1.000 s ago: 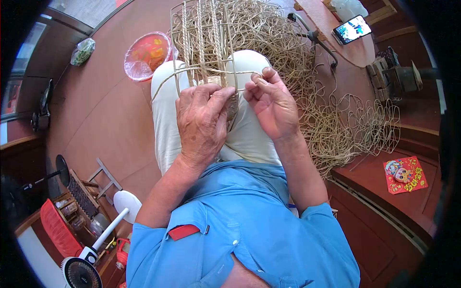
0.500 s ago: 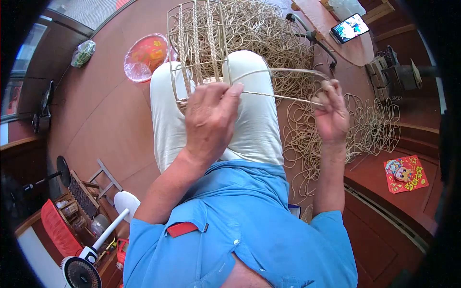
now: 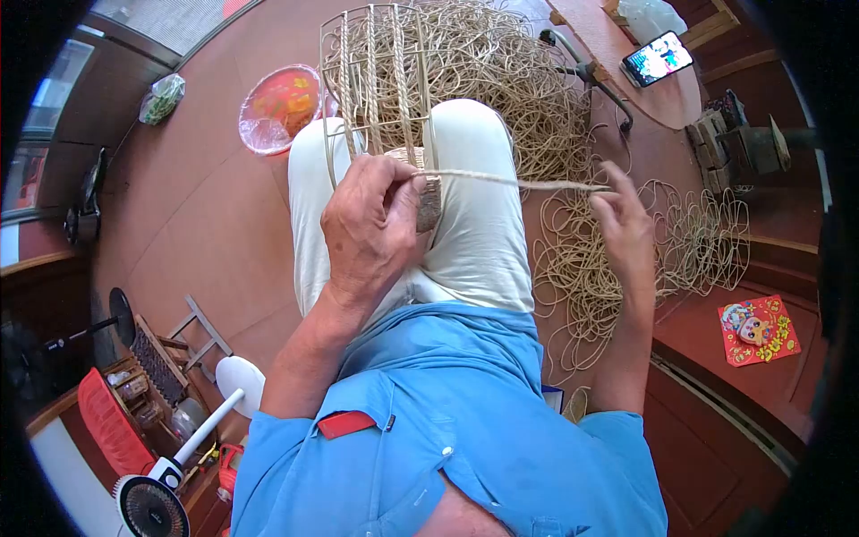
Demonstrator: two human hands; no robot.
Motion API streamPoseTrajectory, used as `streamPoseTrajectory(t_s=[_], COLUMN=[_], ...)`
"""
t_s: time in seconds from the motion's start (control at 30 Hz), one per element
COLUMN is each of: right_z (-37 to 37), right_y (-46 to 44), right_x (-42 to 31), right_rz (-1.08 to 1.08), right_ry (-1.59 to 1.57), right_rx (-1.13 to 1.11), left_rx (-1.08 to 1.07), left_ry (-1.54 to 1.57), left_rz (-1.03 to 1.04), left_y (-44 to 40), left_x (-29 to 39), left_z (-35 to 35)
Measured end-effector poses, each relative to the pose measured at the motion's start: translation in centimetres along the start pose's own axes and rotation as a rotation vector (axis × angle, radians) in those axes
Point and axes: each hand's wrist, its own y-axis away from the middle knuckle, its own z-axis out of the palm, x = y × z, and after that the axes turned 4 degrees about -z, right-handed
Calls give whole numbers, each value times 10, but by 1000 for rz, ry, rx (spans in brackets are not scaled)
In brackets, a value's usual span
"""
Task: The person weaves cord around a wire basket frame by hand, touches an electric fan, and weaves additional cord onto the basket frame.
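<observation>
A wire frame (image 3: 376, 76) with twisted cord strands running along it stands between the knees, with a woven patch low between its bars. My left hand (image 3: 371, 210) is closed at the frame's near end, pinching a tan cord (image 3: 501, 180) between thumb and forefinger. The cord stretches sideways over the right thigh to my right hand (image 3: 625, 219), which is out to the right with its thumb and finger closed on the cord's far part. Below the left fingertips shows a rough brown block (image 3: 429, 208), partly hidden.
A large heap of loose cord (image 3: 501, 72) lies beyond the knees, with more coils (image 3: 591, 259) at the right. A red basin (image 3: 282, 107) sits on the floor at the left. A phone (image 3: 658, 59) rests at the upper right, and a white fan (image 3: 152, 508) stands lower left.
My right hand first moved out to the right, drawing the cord. The looped cord between the hands is now a single, nearly straight length. My left hand has shifted slightly left.
</observation>
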Motion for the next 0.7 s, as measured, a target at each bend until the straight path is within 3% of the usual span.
streamPoseTrajectory(t_s=[0.17,0.4,0.7], right_z=[66,132,149], right_y=[16,4,-1], right_x=[-69,-104,-113], right_rz=[-157,-225,-194], right_ry=[-408,-743,-738], right_rx=[-198,-155,-83], left_rx=[-40,-60,-49], left_ry=[-60,-47,172], left_rz=[-124,-137,-241], left_y=[-8,-13,-26], left_x=[3,4,-7], left_z=[0,-2,-10])
